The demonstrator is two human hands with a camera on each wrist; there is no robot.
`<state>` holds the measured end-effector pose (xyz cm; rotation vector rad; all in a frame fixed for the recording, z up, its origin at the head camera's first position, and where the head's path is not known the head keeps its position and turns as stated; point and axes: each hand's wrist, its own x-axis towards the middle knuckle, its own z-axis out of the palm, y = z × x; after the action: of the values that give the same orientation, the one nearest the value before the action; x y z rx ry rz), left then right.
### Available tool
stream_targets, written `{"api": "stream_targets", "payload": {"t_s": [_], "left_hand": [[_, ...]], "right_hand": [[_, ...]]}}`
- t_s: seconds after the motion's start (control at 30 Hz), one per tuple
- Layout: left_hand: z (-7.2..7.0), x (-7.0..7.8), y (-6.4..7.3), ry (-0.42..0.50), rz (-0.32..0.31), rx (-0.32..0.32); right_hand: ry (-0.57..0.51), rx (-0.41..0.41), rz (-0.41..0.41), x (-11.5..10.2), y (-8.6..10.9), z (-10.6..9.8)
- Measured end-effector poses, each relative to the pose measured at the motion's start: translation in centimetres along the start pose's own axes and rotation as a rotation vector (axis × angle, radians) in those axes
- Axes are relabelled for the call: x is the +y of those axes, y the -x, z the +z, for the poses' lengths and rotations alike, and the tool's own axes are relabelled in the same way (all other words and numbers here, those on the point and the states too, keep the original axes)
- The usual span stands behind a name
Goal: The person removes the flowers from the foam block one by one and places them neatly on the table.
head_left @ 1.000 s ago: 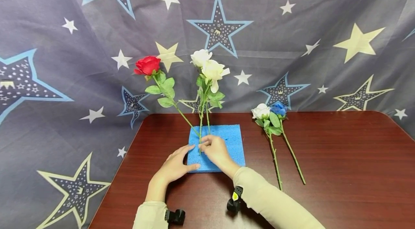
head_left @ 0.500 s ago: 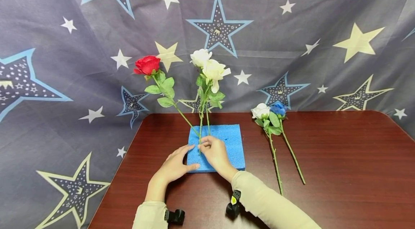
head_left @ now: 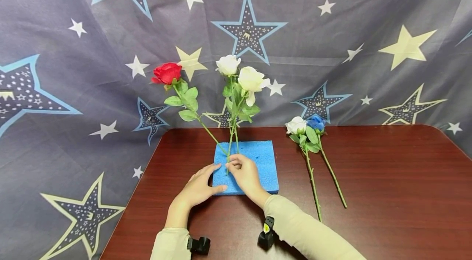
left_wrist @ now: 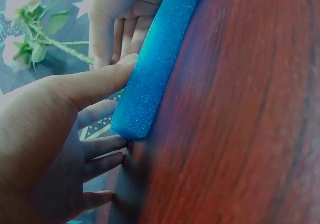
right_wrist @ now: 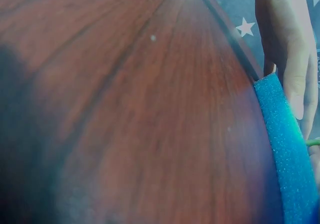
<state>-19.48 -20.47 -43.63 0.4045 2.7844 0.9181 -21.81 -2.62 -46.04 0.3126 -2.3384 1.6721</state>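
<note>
My right hand (head_left: 246, 173) pinches the stem of a cream rose (head_left: 252, 79) low down, just over a blue foam block (head_left: 266, 170). This rose stands nearly upright, leaning a little right. With fingers spread, my left hand (head_left: 199, 185) touches the block's left side; in the left wrist view its thumb (left_wrist: 107, 79) rests along the foam's upper edge. Behind the cream rose, a white rose (head_left: 228, 65) rises from the block. A red rose (head_left: 167, 73) slants up to the left, its stem's lower end close to my right fingertips.
To the right, a second white rose (head_left: 296, 125) and a blue rose (head_left: 316, 122) lie side by side on the dark red wooden table (head_left: 398, 178). A grey star-patterned cloth (head_left: 295, 2) hangs behind the table.
The cream rose's head has swung slightly to the right, apart from the white rose behind it. My right hand still pinches its stem, and my left hand stays at the block.
</note>
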Motion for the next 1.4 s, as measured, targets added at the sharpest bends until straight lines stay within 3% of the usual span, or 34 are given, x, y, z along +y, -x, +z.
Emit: {"api": "stream_targets", "payload": {"t_s": [0.97,1.4], "left_hand": [[0.3,-0.5,-0.3,0.002,-0.018,0.031],[0.2,-0.3,-0.3,0.007,-0.035,0.028]], "right_hand": [[-0.101,0.055,-0.043,-0.4,0.0,-0.4],[-0.112,0.024,-0.029,-0.8,0.5,-1.7]]}}
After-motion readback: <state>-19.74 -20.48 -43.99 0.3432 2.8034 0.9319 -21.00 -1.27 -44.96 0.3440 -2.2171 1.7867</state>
